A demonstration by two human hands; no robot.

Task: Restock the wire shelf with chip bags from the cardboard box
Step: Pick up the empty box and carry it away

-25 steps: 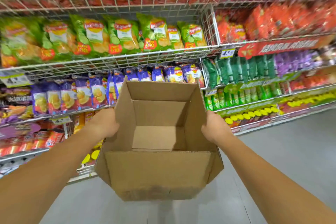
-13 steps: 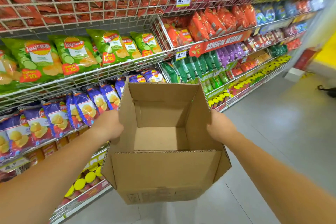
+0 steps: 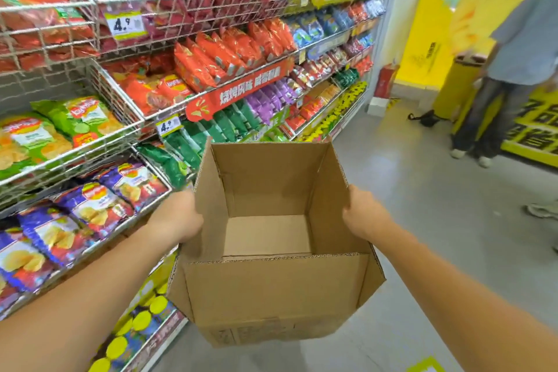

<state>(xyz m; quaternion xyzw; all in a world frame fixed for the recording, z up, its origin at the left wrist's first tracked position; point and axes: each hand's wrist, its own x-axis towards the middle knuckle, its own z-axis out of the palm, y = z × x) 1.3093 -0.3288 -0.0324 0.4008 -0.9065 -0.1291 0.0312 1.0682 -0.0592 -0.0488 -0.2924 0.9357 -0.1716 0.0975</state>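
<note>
An open brown cardboard box (image 3: 271, 290) is held up in front of me, its flaps spread and its inside bare, with no bags in it. My left hand (image 3: 176, 217) grips its left wall and my right hand (image 3: 363, 214) grips its right wall. The wire shelf (image 3: 75, 157) runs along the left, filled with green chip bags (image 3: 75, 121), purple chip bags (image 3: 93, 205) below them, and red and pink bags higher up.
A person (image 3: 513, 69) in a grey shirt stands at the far right by a yellow bin (image 3: 456, 87) and yellow display. A red fire extinguisher (image 3: 385, 81) stands at the shelf's end. Grey floor stretches ahead and to the right.
The view has swung right along the aisle; the shelf now sits further left and the person and yellow displays have come into sight. Both hands keep the same hold on the box.
</note>
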